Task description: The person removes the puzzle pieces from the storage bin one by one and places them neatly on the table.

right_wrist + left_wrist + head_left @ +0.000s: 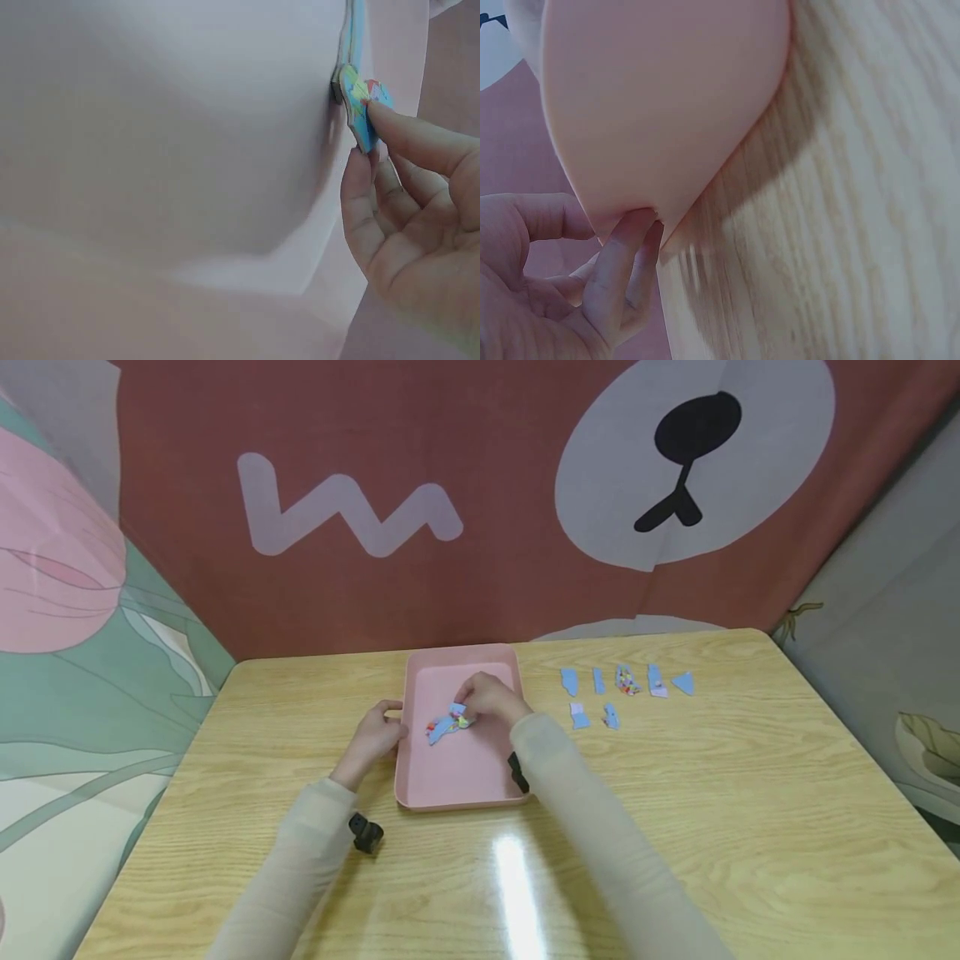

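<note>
My right hand (pixel 491 695) is over the pink tray (pixel 457 781) and pinches a small blue puzzle piece (pixel 358 105) with yellow and red patches between thumb and fingertips. Beside that piece, in the head view, other blue and multicoloured puzzle pieces (pixel 441 729) lie together inside the tray. My left hand (pixel 375 737) holds the tray at its left side. In the left wrist view its fingers (pixel 619 266) touch the outer wall and rim. The right hand's fingers partly cover the pieces in the tray.
To the right of the tray, several blue puzzle pieces (pixel 570 682) lie apart in two rows on the wooden table (pixel 712 810). A printed cloth (pixel 495 568) hangs behind the table's back edge. Small black devices (pixel 366 833) are at both wrists.
</note>
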Demonstrator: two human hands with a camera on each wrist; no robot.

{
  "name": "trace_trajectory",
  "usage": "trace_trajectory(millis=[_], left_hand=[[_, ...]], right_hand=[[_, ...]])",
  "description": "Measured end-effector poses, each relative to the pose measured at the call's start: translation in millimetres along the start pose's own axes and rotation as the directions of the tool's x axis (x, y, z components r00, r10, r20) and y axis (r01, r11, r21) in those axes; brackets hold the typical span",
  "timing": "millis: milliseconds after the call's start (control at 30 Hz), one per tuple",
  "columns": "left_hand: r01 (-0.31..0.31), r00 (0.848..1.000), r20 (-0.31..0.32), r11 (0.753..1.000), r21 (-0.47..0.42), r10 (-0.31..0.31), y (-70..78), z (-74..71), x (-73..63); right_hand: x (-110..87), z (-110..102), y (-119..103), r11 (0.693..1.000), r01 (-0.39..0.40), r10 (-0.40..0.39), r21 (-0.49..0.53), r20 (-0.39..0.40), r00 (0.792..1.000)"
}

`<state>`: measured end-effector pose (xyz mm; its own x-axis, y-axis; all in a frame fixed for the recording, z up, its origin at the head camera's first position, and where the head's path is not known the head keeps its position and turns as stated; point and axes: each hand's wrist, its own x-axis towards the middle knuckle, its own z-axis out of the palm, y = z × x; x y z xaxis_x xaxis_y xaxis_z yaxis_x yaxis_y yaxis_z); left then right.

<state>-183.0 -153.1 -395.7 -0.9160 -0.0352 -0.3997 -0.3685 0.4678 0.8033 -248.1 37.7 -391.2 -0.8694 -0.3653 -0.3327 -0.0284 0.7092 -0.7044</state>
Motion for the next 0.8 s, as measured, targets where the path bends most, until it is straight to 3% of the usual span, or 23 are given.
trace_trajectory(millis=[433, 800], left_hand=[[-0.017, 1.000, -0.006, 1.000, -0.001, 0.017, 0.9, 0.1, -1.1], [-0.016, 1.000, 0.000, 1.000, -0.003, 0.016, -0.2, -0.9, -0.8]], right_hand=[[-7.3, -24, -10, 0.990, 0.031, -0.039, 0.139, 0.058, 0.998], [-20.5, -50, 7, 0.980, 0.071, -0.096, 0.186, 0.126, 0.987]])
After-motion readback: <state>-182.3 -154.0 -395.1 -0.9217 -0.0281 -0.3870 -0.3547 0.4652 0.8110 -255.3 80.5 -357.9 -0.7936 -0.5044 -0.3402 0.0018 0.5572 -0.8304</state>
